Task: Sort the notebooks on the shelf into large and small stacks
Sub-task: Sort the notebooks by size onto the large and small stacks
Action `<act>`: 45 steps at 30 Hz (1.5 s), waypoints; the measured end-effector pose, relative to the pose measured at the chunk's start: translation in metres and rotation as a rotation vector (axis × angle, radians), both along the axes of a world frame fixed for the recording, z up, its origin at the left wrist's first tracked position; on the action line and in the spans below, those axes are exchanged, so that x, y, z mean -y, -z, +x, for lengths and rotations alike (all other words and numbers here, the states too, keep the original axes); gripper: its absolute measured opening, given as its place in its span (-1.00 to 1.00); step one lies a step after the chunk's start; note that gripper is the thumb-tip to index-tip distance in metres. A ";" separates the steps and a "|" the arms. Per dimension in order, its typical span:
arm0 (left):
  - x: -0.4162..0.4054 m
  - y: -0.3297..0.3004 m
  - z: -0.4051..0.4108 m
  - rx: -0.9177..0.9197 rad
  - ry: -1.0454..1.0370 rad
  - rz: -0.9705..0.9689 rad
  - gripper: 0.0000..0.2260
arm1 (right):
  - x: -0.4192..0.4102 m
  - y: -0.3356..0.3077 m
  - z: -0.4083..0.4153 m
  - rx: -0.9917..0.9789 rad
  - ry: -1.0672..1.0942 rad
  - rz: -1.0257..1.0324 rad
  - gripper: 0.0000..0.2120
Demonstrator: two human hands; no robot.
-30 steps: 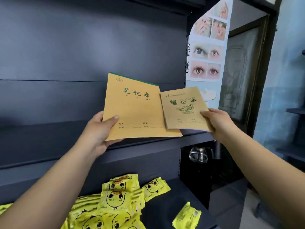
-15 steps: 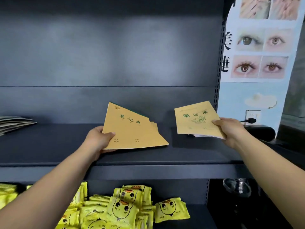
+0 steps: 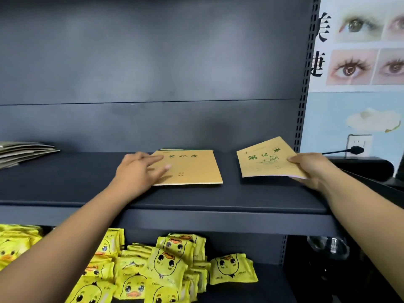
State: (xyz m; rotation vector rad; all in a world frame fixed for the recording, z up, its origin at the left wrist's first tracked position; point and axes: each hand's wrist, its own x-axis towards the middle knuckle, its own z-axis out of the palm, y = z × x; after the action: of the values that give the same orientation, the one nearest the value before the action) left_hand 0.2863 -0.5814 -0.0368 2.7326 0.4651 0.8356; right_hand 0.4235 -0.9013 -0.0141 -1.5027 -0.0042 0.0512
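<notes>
Item 1, large notebook [image 3: 192,167]: lying flat on the dark shelf [image 3: 218,197], near the middle, cover up. Green and tan edges are showing past its far edge, so we are reading it as the top of a large stack. We are resting our left hand [image 3: 140,171] on its near-left corner, fingers [image 3: 157,159] spread and fairly straight, pressing rather than gripping; we judge this is to settle it flat and square it on the notebooks beneath.

Item 2, small notebook [image 3: 265,159]: held at the right, well apart from the large one, tilted with its far edge raised and its near-left corner low, close to the shelf; we cannot tell whether it is touching. We are holding it with our right hand [image 3: 312,169], thumb on the cover and the other fingers curled under the near-right corner, clamped on it. A pale page edge is showing beneath, so more than one small book may be in the grip. We are keeping the gap so that the two sizes are forming separate stacks.

Item 3, grey stack of notebooks [image 3: 24,153]: lying at the far left of the shelf, untouched, probably awaiting sorting.

Item 4, yellow duck packets [image 3: 168,265]: heaped on the shelf below, no part of the sorting.
</notes>
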 end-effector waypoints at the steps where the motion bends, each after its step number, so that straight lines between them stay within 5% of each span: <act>1: 0.008 0.001 -0.007 -0.040 0.090 0.044 -0.37 | 0.001 0.001 0.003 -0.011 -0.006 0.004 -0.76; 4: 0.016 0.000 -0.011 -0.198 0.146 0.156 -0.51 | 0.004 0.000 0.012 -0.066 0.024 0.064 -0.94; 6: 0.015 -0.002 -0.010 -0.221 0.138 0.162 -0.54 | 0.008 -0.003 0.019 -0.095 0.075 0.089 -0.85; 11: 0.055 0.004 -0.016 0.003 0.408 0.146 -0.06 | 0.014 -0.003 0.032 -0.136 0.102 0.104 -0.88; 17: 0.117 0.009 -0.008 -0.236 0.636 0.163 -0.23 | 0.023 -0.005 0.024 -0.074 0.008 0.192 -0.89; 23: 0.112 0.014 -0.007 -0.199 0.611 0.143 0.00 | 0.027 0.004 0.021 0.068 -0.021 -0.290 -0.76; 33: 0.112 0.016 -0.007 -0.191 0.611 0.115 -0.03 | 0.023 0.004 0.028 0.206 0.078 -0.852 -0.48; 42: 0.115 0.015 -0.007 -0.190 0.588 0.014 -0.10 | 0.013 0.009 0.049 0.224 0.076 -1.109 -0.32; 45: 0.120 0.018 -0.013 -0.134 0.473 0.138 -0.17 | 0.012 0.010 0.035 0.255 0.116 -1.165 -0.37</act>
State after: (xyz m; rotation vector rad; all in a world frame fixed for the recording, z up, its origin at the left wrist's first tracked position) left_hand 0.2729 -0.7017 -0.0547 2.8512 -0.2243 0.5784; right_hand 0.4587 -0.9135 -0.0239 -2.6608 -0.1081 -0.2799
